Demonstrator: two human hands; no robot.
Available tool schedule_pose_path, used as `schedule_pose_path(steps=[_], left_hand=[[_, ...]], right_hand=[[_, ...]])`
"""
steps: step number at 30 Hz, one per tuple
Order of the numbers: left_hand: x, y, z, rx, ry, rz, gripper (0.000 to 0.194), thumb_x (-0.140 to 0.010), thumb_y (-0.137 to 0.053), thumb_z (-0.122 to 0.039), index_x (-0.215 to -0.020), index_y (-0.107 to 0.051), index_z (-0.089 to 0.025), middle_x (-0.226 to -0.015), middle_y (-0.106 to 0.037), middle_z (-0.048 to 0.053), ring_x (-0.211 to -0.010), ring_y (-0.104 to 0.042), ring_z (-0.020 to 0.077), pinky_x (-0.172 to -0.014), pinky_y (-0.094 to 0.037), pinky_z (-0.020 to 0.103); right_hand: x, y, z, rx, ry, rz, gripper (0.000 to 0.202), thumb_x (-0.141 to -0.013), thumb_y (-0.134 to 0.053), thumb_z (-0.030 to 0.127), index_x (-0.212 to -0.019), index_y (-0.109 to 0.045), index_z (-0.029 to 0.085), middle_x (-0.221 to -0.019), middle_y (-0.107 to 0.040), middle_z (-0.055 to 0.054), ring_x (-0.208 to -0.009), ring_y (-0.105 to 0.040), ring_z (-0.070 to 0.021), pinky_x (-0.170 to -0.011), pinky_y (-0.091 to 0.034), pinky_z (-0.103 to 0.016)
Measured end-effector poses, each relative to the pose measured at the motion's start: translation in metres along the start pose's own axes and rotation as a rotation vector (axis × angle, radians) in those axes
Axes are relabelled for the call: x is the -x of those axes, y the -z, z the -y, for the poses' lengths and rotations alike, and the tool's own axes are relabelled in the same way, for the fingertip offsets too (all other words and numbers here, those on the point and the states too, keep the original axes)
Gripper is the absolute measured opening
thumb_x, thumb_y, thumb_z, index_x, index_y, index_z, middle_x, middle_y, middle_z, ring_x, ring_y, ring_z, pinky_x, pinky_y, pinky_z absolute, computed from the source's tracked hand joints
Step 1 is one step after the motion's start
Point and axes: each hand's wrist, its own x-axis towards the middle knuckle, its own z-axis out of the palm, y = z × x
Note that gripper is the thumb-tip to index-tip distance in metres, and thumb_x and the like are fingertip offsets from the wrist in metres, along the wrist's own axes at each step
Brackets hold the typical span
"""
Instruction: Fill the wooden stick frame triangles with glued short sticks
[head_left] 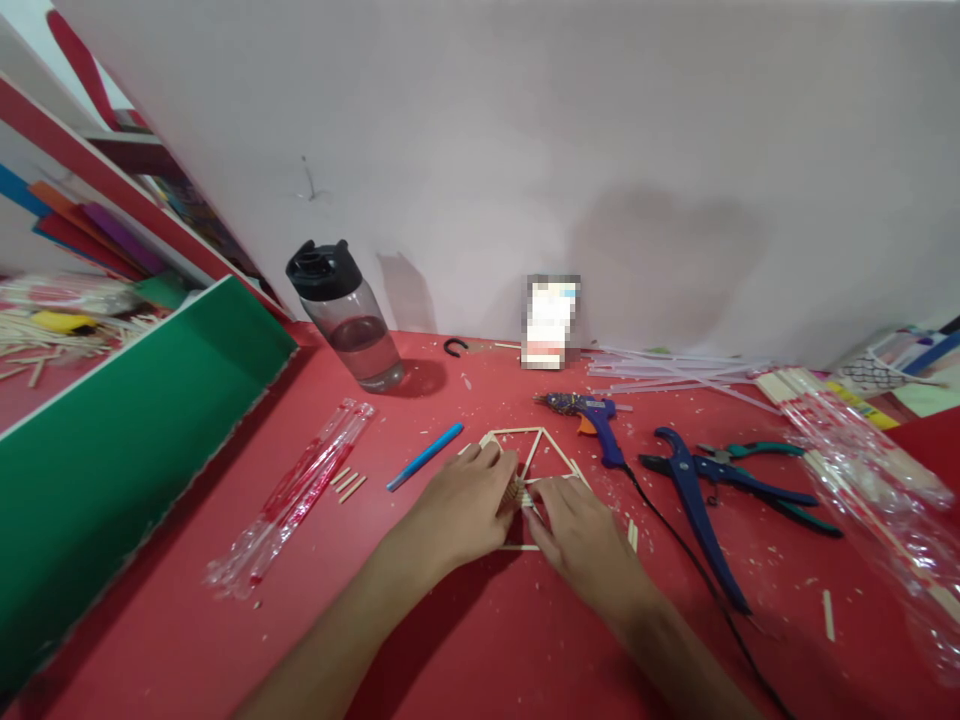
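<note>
Frame (515, 431): made of thin wood sticks; it lies under and between the two hands, and its top part pokes out past the fingers.
Left hand (476, 495): bent over the left side of the frame, touching it; I cannot tell if the fingers pinch a stick.
Right hand (581, 515): low on the right side of the frame, close to the left hand, with bent fingers touching the wood; I cannot tell how tight the grip is.
Pen (425, 457): blue, just left of the left hand.
Short sticks (349, 485): a few in a little group, left of the left hand, past the pen.
Plastic wraps (300, 500): shiny, with red bits, farther left of that hand.
Bottle (349, 320): see-through with a black lid, beyond the left hand and off to the left.
Glue gun (602, 425): purple with an orange trigger, just beyond the right hand.
Blue tool (694, 500): right of the right hand, handles spread.
Green pliers (765, 450): beside the blue tool, partly under it.
Stick packs (847, 430): in clear plastic, far right of the right hand.
Table (450, 640): red, under both hands.
</note>
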Motion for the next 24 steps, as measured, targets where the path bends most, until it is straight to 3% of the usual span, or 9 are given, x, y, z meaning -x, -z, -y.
schedule_pose_path(steps=[15, 24], left_hand=[[0.002, 0.006, 0.004, 0.076, -0.028, -0.012, 0.005, -0.088, -0.049, -0.018, -0.089, -0.053, -0.020, -0.099, -0.061, 0.008, -0.092, -0.059, 0.0236, -0.078, -0.044, 0.034], [-0.004, 0.007, 0.024, 0.291, -0.077, -0.013, 0.030, -0.104, -0.035, -0.028, -0.088, -0.058, -0.021, -0.092, -0.064, 0.002, -0.090, -0.061, 0.0177, -0.085, -0.045, 0.031]], right_hand=[[0.001, -0.005, 0.002, 0.040, -0.067, 0.037, 0.004, -0.096, -0.055, 0.020, -0.094, -0.053, 0.022, -0.085, -0.067, -0.004, -0.077, -0.064, -0.0227, -0.065, -0.043, -0.031], [0.000, -0.002, 0.002, 0.027, -0.080, 0.056, 0.004, -0.094, -0.058, 0.019, -0.095, -0.055, 0.021, -0.086, -0.069, -0.004, -0.080, -0.066, -0.0221, -0.066, -0.043, -0.030]])
